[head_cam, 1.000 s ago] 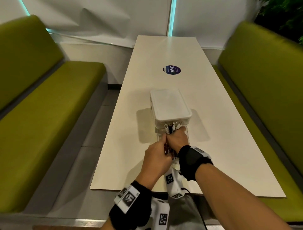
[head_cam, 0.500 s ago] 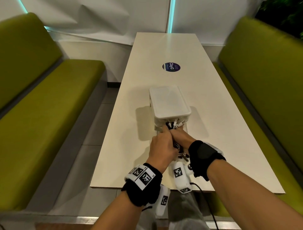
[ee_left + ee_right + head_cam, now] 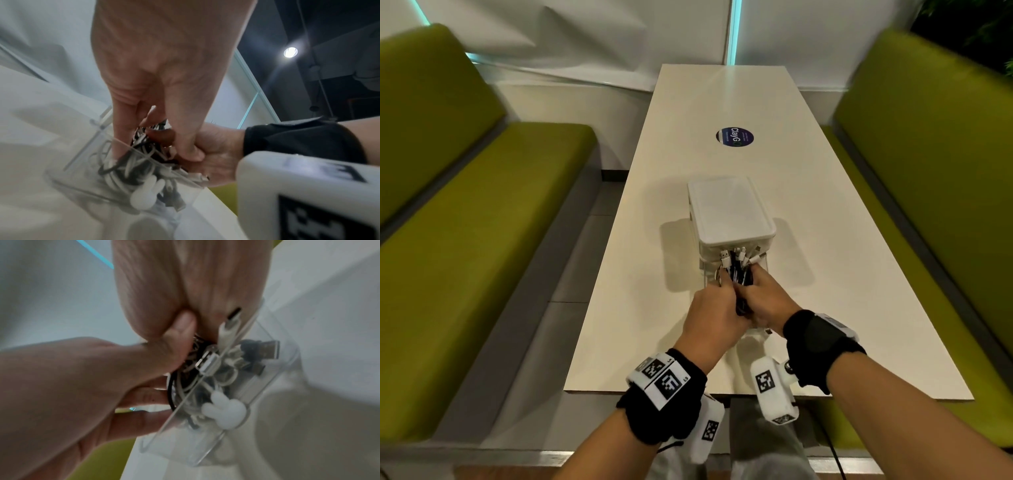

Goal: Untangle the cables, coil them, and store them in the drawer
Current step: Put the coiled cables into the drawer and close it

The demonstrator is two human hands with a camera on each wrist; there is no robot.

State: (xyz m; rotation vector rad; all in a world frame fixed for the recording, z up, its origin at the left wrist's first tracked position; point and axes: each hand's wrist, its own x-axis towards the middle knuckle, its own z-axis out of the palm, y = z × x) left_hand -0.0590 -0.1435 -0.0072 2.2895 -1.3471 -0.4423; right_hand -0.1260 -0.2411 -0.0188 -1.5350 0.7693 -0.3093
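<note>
Together left hand point(image 3: 714, 310) and right hand point(image 3: 767, 298) clutch cables point(image 3: 738, 265) bundle, plug ends pointing into clear drawer point(image 3: 236, 418).

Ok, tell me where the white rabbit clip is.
In both wrist views, the rabbit clip lies in the clear drawer, low against its front wall, among the cables.

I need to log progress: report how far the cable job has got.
Done: the cables look bundled, and the clear drawer is pulled open. In hand: the left hand and right hand grip the bundle together, lowering it into the drawer. Left: let go and push the drawer into the white box.
</note>
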